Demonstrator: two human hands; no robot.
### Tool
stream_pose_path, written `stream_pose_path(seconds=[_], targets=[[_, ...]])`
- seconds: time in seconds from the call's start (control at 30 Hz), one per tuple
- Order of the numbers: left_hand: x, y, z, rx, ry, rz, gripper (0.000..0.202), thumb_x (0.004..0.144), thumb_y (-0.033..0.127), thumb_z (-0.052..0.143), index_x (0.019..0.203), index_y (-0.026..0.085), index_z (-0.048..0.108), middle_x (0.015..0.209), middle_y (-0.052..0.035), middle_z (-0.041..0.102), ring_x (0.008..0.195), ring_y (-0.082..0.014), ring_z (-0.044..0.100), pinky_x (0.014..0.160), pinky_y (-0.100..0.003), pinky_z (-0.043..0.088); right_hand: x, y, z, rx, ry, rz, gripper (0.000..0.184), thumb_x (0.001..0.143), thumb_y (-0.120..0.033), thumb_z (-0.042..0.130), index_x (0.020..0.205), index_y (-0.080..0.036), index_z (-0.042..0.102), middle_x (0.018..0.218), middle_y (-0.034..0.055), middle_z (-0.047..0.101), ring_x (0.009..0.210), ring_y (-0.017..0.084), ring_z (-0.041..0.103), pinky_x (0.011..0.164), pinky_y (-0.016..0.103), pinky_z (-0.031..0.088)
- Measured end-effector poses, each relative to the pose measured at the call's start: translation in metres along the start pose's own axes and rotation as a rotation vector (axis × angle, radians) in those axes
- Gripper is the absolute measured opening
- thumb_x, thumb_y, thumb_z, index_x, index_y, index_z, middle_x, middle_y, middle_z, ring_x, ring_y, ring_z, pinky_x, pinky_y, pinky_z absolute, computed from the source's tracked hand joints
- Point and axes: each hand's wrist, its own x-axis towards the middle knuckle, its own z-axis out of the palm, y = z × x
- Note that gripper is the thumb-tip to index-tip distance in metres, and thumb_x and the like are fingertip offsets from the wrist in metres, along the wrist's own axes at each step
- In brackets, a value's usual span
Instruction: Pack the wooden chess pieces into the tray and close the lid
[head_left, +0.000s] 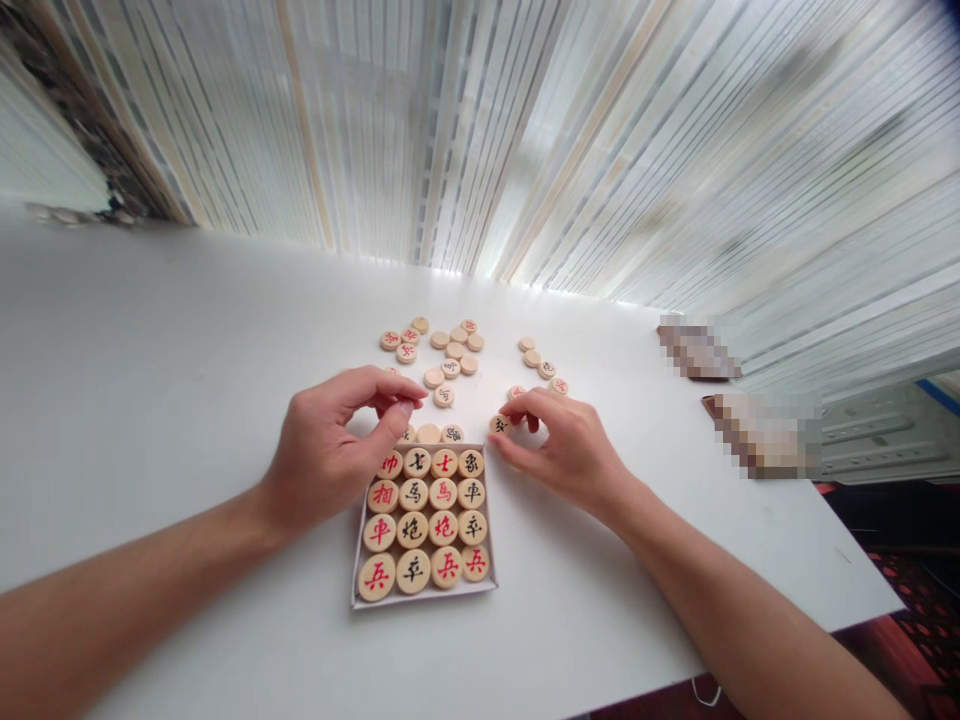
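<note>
A shallow white box [489,588] holds rows of round wooden xiangqi pieces [412,530] marked with red or black characters. Over its far left corner, my left hand [330,440] is closed, thumb and fingertips together; whatever lies between them is hidden. To the right of the box's far edge, my right hand [559,440] pinches a xiangqi piece with a black character [500,426] between thumb and fingers. Just beyond the box lie a blank-faced piece [428,434] and a black-marked piece [452,434], with another partly covered by my left hand.
Several loose pieces [458,345] are scattered farther back on the white table [210,330], some face up, some showing blank sides. More pieces [547,369] lie beyond my right hand. Two blurred-out brown-edged objects [761,435] rest near the right edge. A striped curtain [375,130] hangs behind the table.
</note>
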Motion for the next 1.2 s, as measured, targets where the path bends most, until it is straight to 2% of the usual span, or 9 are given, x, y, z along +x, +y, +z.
stream_pose_path(seconds=[0.13, 0.23, 0.43, 0.53, 0.63, 0.77, 0.97, 1.1, 1.2], targets=[[0.0, 0.002, 0.001, 0.017, -0.007, 0.032, 0.013, 0.09, 0.017, 0.07, 0.098, 0.02, 0.079, 0.093, -0.0041, 0.08, 0.088, -0.0203, 0.074, 0.084, -0.033, 0.059, -0.003, -0.001, 0.002, 0.276, 0.079, 0.151, 0.012, 0.087, -0.023, 0.079, 0.088, -0.02, 0.068, 0.078, 0.0008, 0.072, 0.061, 0.012, 0.061, 0.058, 0.028, 0.048], [0.001, 0.006, 0.001, 0.038, -0.012, 0.084, 0.013, 0.09, 0.015, 0.068, 0.096, 0.02, 0.078, 0.091, -0.0036, 0.08, 0.085, -0.0197, 0.074, 0.082, -0.033, 0.059, -0.004, -0.007, 0.004, 0.593, 0.088, 0.263, 0.017, 0.086, -0.03, 0.084, 0.089, -0.019, 0.072, 0.083, 0.0036, 0.076, 0.069, 0.015, 0.07, 0.061, 0.028, 0.056], [0.003, 0.015, 0.001, 0.004, -0.055, 0.198, 0.008, 0.09, 0.015, 0.071, 0.092, 0.021, 0.076, 0.082, -0.0016, 0.078, 0.072, -0.0157, 0.071, 0.07, -0.029, 0.057, -0.001, -0.039, 0.006, 1.029, -0.012, 0.388, 0.031, 0.088, -0.036, 0.086, 0.112, -0.019, 0.075, 0.088, 0.0073, 0.082, 0.078, 0.019, 0.079, 0.064, 0.028, 0.066], [0.004, 0.016, 0.0, -0.04, -0.076, 0.184, 0.003, 0.088, 0.018, 0.075, 0.09, 0.02, 0.077, 0.083, -0.0027, 0.079, 0.074, -0.0166, 0.073, 0.07, -0.029, 0.058, 0.007, -0.053, 0.01, 1.157, -0.095, 0.417, 0.034, 0.084, -0.037, 0.09, 0.106, -0.02, 0.071, 0.084, 0.0053, 0.083, 0.074, 0.019, 0.08, 0.069, 0.031, 0.069], [0.005, 0.014, -0.001, -0.096, -0.094, 0.159, 0.004, 0.09, 0.02, 0.076, 0.092, 0.02, 0.079, 0.086, -0.0042, 0.081, 0.078, -0.0184, 0.074, 0.074, -0.031, 0.058, 0.021, -0.06, 0.016, 1.196, -0.154, 0.419, 0.038, 0.075, -0.037, 0.097, 0.092, -0.02, 0.068, 0.074, 0.0025, 0.08, 0.068, 0.018, 0.079, 0.066, 0.028, 0.067], [0.005, 0.012, -0.001, -0.132, -0.046, 0.13, 0.008, 0.092, 0.017, 0.073, 0.094, 0.02, 0.08, 0.088, -0.004, 0.082, 0.08, -0.0183, 0.075, 0.075, -0.032, 0.057, 0.035, -0.064, 0.022, 1.17, -0.15, 0.409, 0.042, 0.068, -0.041, 0.1, 0.084, -0.019, 0.067, 0.072, 0.003, 0.08, 0.063, 0.018, 0.077, 0.059, 0.026, 0.065], [0.004, 0.016, -0.001, -0.103, -0.059, 0.17, 0.006, 0.09, 0.014, 0.078, 0.093, 0.019, 0.08, 0.082, -0.003, 0.08, 0.074, -0.0164, 0.073, 0.071, -0.03, 0.058, 0.031, -0.063, 0.016, 1.018, -0.126, 0.294, 0.032, 0.086, -0.047, 0.087, 0.086, -0.019, 0.072, 0.072, 0.0036, 0.077, 0.063, 0.017, 0.074, 0.057, 0.027, 0.063], [0.003, 0.017, 0.0, -0.064, -0.046, 0.251, 0.01, 0.09, 0.012, 0.078, 0.094, 0.021, 0.082, 0.085, -0.0038, 0.08, 0.075, -0.0163, 0.074, 0.07, -0.029, 0.06, 0.028, -0.062, 0.01, 0.915, -0.114, 0.236, 0.03, 0.09, -0.048, 0.082, 0.088, -0.019, 0.076, 0.073, 0.0043, 0.077, 0.062, 0.017, 0.072, 0.055, 0.027, 0.06], [0.002, 0.016, 0.001, -0.074, -0.03, 0.259, 0.015, 0.09, 0.011, 0.077, 0.097, 0.022, 0.083, 0.086, -0.0036, 0.08, 0.075, -0.016, 0.074, 0.069, -0.028, 0.061, 0.028, -0.062, 0.009, 0.934, -0.119, 0.24, 0.029, 0.093, -0.048, 0.079, 0.09, -0.019, 0.077, 0.075, 0.0049, 0.077, 0.065, 0.017, 0.073, 0.058, 0.028, 0.061]])
